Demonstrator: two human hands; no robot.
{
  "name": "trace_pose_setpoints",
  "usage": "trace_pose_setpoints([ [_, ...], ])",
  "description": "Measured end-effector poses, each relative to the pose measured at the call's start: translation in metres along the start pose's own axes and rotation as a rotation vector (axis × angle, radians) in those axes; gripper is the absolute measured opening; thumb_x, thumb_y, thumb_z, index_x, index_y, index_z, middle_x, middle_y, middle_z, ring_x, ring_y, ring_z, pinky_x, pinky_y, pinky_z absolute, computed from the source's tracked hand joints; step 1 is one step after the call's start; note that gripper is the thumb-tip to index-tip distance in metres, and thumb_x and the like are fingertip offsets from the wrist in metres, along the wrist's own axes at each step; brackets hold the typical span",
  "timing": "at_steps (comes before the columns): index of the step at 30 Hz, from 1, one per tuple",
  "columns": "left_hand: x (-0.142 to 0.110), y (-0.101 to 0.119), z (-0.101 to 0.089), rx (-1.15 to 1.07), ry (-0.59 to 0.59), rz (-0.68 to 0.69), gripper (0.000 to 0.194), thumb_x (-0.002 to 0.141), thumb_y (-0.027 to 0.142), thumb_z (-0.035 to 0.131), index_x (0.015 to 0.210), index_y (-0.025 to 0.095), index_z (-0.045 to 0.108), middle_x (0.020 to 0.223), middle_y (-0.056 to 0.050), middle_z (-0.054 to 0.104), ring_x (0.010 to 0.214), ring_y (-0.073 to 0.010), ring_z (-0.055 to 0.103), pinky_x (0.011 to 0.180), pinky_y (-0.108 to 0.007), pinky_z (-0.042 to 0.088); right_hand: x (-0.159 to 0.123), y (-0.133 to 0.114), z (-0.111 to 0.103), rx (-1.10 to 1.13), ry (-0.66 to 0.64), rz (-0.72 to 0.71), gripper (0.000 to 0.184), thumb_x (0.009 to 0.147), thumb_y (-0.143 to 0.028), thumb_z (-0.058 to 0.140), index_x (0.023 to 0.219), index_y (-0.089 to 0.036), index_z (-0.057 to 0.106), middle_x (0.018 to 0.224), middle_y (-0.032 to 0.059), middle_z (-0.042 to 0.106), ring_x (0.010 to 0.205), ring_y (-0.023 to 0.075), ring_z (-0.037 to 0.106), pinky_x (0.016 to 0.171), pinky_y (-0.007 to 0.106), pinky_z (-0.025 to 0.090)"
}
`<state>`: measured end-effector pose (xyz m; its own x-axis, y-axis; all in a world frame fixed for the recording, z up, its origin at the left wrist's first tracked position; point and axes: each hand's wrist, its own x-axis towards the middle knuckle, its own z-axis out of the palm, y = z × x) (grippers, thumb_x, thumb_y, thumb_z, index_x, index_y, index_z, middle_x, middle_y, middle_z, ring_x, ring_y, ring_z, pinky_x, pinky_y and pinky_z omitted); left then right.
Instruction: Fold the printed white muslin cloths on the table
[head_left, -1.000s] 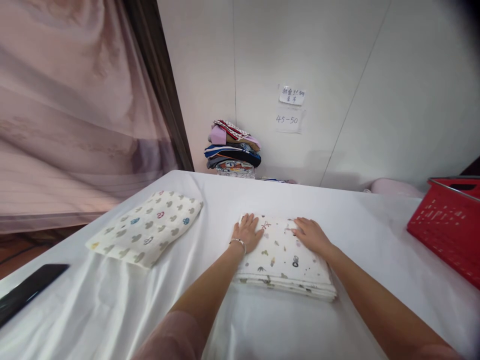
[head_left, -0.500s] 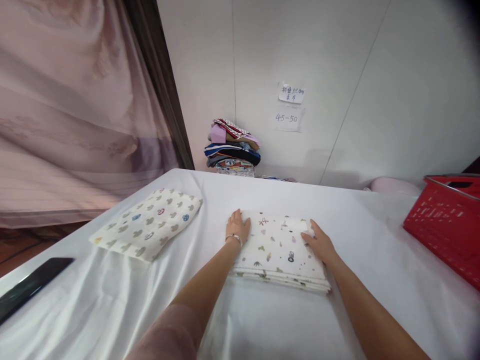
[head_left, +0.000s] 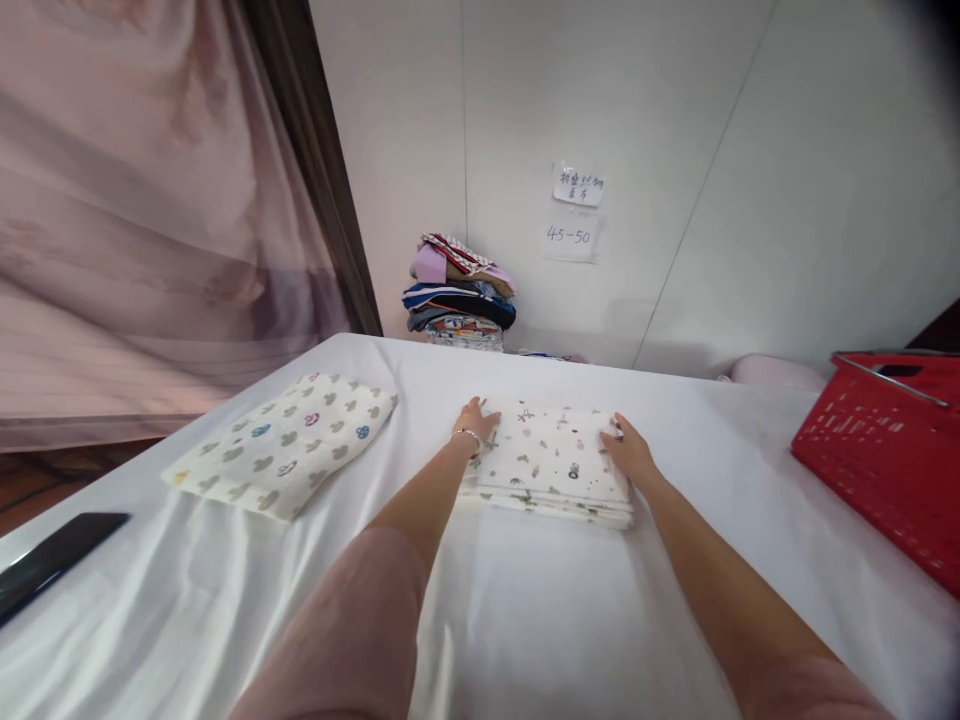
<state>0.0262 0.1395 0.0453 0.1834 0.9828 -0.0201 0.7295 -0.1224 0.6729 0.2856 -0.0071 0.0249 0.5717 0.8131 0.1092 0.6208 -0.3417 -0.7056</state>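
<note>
A folded white cloth (head_left: pixel 547 455) printed with small starfish, leaf and other motifs lies flat on the white-covered table, its layers showing along the near edge. My left hand (head_left: pixel 474 425), a bracelet on its wrist, grips the cloth's left side near the far corner. On the opposite side, my right hand (head_left: pixel 630 450) holds the right edge, thumb on top and fingers at the far corner. The fingers' undersides are hidden. To the left lies a second folded cloth (head_left: pixel 289 440), cream with mushroom prints, apart from both hands.
A black phone-like slab (head_left: pixel 56 560) rests at the table's left edge. A red perforated basket (head_left: pixel 885 450) stands on the right. Beyond the far edge, a stack of folded fabrics (head_left: pixel 459 295) is against the wall, below and left of paper notes (head_left: pixel 574 215). A pink curtain (head_left: pixel 150 200) hangs at left.
Both hands have moved away from me across the table, and the starfish-print cloth has slid along with them toward the far edge. The mushroom-print cloth stays put; the view has shifted slightly.
</note>
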Motion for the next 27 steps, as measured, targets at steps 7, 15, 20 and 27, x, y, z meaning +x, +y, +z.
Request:
trace_pose_setpoints([
  [7, -0.038, -0.039, -0.009, -0.159, -0.048, 0.045, 0.040, 0.078, 0.034, 0.052, 0.116, 0.020, 0.050, 0.113, -0.006, 0.059, 0.101, -0.0159, 0.056, 0.088, -0.025, 0.041, -0.041, 0.012, 0.004, -0.067, 0.072, -0.236, 0.045, 0.078, -0.042, 0.042, 0.115, -0.018, 0.055, 0.131, 0.0083, 0.043, 0.122, 0.0226, 0.037, 0.102, 0.039, 0.030],
  [15, -0.094, -0.074, -0.016, -0.459, 0.049, -0.006, 0.030, 0.073, 0.035, 0.053, 0.094, 0.016, 0.062, 0.075, -0.001, 0.064, 0.068, -0.0128, 0.058, 0.063, -0.023, 0.046, -0.097, -0.007, -0.002, 0.008, -0.072, -0.500, 0.032, 0.084, -0.038, 0.040, 0.101, -0.022, 0.061, 0.109, 0.0054, 0.060, 0.104, 0.0205, 0.053, 0.091, 0.038, 0.041],
  [20, -0.108, -0.075, -0.017, -0.367, 0.061, 0.041, 0.036, 0.074, 0.043, 0.050, 0.097, 0.018, 0.062, 0.068, 0.002, 0.060, 0.061, -0.0111, 0.054, 0.058, -0.021, 0.042, -0.110, -0.008, 0.002, -0.144, -0.145, -0.652, 0.033, 0.086, -0.039, 0.040, 0.108, -0.024, 0.059, 0.113, 0.0052, 0.058, 0.108, 0.0230, 0.049, 0.094, 0.042, 0.037],
  [27, -0.113, -0.056, -0.024, -0.162, -0.031, 0.038, 0.045, 0.071, 0.048, 0.054, 0.108, 0.023, 0.055, 0.068, 0.003, 0.057, 0.060, -0.0119, 0.052, 0.056, -0.021, 0.038, -0.106, -0.006, 0.003, -0.348, -0.200, -0.745, 0.043, 0.081, -0.040, 0.047, 0.121, -0.026, 0.050, 0.121, 0.0057, 0.052, 0.111, 0.0252, 0.046, 0.093, 0.043, 0.037],
])
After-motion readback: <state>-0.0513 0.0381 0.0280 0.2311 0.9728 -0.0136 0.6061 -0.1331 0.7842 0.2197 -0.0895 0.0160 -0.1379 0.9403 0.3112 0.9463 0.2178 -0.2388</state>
